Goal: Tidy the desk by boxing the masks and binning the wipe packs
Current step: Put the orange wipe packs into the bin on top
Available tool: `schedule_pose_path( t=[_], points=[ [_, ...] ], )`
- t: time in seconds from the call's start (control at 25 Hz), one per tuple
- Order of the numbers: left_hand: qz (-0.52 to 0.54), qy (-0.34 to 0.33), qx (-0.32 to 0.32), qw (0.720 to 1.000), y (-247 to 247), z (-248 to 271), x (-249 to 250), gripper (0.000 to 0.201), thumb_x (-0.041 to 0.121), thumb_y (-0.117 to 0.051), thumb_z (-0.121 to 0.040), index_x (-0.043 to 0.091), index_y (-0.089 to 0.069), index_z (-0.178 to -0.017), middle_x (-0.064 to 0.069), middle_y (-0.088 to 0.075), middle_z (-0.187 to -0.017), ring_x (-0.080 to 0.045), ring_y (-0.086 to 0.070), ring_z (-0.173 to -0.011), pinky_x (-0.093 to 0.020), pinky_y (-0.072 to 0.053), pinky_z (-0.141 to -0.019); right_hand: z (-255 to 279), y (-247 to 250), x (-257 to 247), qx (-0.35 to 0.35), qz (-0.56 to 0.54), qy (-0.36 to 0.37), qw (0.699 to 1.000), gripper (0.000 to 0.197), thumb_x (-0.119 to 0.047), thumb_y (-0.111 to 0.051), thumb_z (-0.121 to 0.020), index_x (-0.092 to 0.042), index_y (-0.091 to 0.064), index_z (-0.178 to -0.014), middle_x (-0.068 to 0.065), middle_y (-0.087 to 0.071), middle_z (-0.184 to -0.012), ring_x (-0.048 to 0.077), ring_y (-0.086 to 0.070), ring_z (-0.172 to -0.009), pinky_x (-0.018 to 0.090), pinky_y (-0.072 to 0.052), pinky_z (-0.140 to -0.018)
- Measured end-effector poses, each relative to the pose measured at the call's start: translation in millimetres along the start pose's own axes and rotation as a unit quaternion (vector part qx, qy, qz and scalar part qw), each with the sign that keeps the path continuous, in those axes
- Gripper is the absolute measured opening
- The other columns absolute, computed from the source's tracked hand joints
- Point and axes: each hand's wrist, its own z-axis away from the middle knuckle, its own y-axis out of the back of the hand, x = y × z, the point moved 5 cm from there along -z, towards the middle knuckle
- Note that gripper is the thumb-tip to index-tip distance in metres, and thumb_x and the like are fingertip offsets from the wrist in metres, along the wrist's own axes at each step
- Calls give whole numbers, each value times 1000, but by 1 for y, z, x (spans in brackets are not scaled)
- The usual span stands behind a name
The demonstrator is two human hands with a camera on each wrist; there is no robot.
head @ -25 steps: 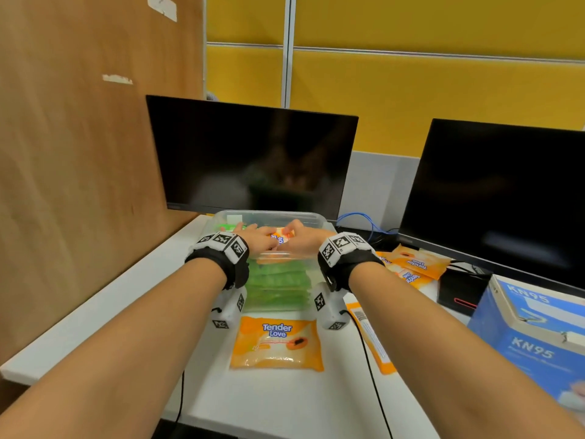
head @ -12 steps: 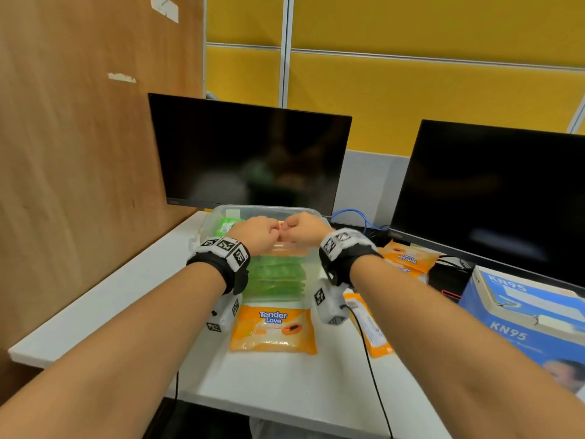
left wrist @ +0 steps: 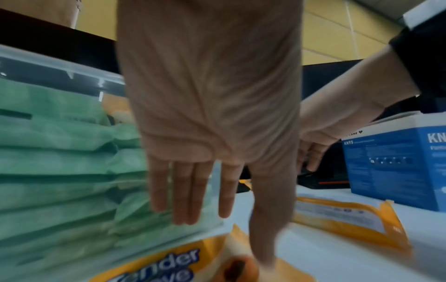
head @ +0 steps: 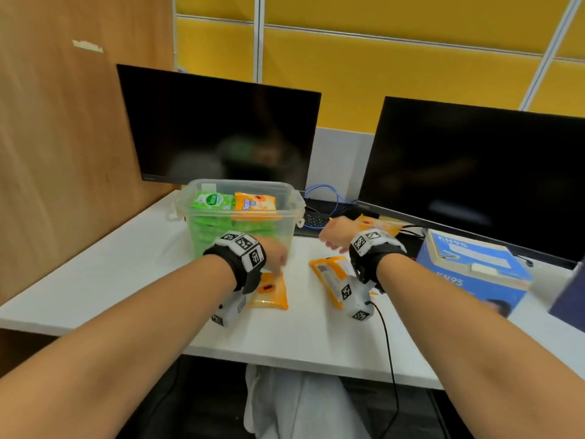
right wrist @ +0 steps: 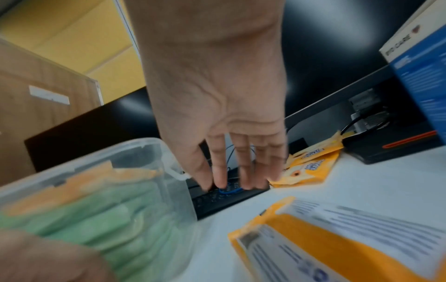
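A clear plastic bin (head: 240,184) stands at the desk's back left and holds stacked green wipe packs (head: 210,201), with an orange wipe pack (head: 256,204) on top. My left hand (head: 276,258) is low in front of the bin, fingers straight. Its thumb tip touches an orange Tender Love pack (left wrist: 156,267) lying flat on the desk. My right hand (head: 332,239) hovers open to the right of the bin, holding nothing. Beneath its wrist an orange pack (head: 327,275) lies face down. More orange packs (right wrist: 311,167) lie behind it. A blue KN95 mask box (head: 468,274) sits at the right.
Two dark monitors (head: 221,131) stand along the back. A black keyboard (right wrist: 224,200) with a blue cable lies under the right hand's fingers. A wooden panel (head: 63,137) walls the left side. A black cable (head: 387,343) runs off the front edge.
Both hands have come out of the bin, leaving the orange pack on the green ones. The left hand dropped to the pack in front of the bin; the right hand swung right.
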Motion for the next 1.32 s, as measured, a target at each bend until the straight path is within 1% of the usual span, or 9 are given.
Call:
schedule_pose_path(
  t=[0.16,0.44,0.56,0.64,0.72,0.8,0.96,1.12,1.32],
  points=[
    [-66,86,-108,988,-46,-27,-40,134,71,-81,-18,42,-31,-139,7,-48,-142,-25,-55,-121,-41,-47,-99,20,-40,26,-131,190,-27,973,69,-57,-55,-85,-21,-42,-143,0,-43,-146,28,-42,-134,44,-36,-108],
    [87,68,-11,994,-50,-17,12,90,50,-74,-71,13,-33,-142,-12,-42,-143,-31,-46,-126,-37,-42,-99,32,-53,61,-75,176,-63,979,92,-55,-67,-68,-26,-29,-146,11,-42,-143,34,-49,-123,47,-47,-96],
    [232,73,20,970,-46,-34,34,95,61,-60,-79,9,-23,-148,-13,-33,-151,-31,-39,-135,-37,-37,-106,29,-39,75,-42,-155,-87,983,53,-34,-62,-74,-15,-52,-123,12,-52,-119,26,-57,-100,37,-43,-90],
    [408,86,5,909,-40,-45,49,104,72,-52,-74,11,-17,-151,-10,-32,-152,-32,-38,-136,-38,-34,-108,31,-33,86,-9,-438,-130,890,22,-27,-55,-62,-17,-48,-81,9,-48,-84,21,-49,-70,34,-37,-77],
    [589,88,3,803,-32,-52,69,100,74,-53,-71,17,-23,-147,-9,-45,-140,-31,-50,-124,-40,-43,-100,35,-43,82,-72,-571,-125,808,28,-26,-53,-59,-15,-50,-85,9,-55,-80,27,-55,-77,37,-42,-83],
    [679,63,33,731,-23,-59,84,78,65,-49,-85,17,-25,-141,-10,-51,-128,-28,-55,-113,-40,-49,-92,36,-53,68,-152,-556,-72,814,43,-29,-57,-75,-14,-55,-115,14,-63,-110,32,-58,-107,47,-39,-104],
    [660,-10,114,743,-2,-70,88,81,66,-50,-80,40,-12,-146,-11,-33,-150,-30,-40,-134,-50,-36,-110,22,-29,59,-61,-536,25,842,56,-5,-63,-79,-15,-48,-132,19,-61,-124,36,-60,-113,53,-48,-96],
    [754,-16,191,629,7,-74,74,70,5,-57,-85,21,-26,-145,-8,-52,-121,-30,-54,-119,-46,-48,-99,4,-26,69,30,-485,69,872,66,-7,-72,-71,-21,-46,-130,5,-62,-121,25,-62,-110,44,-52,-92],
    [744,-28,125,656,-17,-77,80,59,-7,-53,-78,17,-40,-130,-14,-60,-103,-24,-62,-89,-30,-53,-66,7,-50,78,29,-320,108,941,74,-11,-79,-72,-22,-43,-136,-2,-56,-130,16,-53,-120,37,-44,-103]
  ],
)
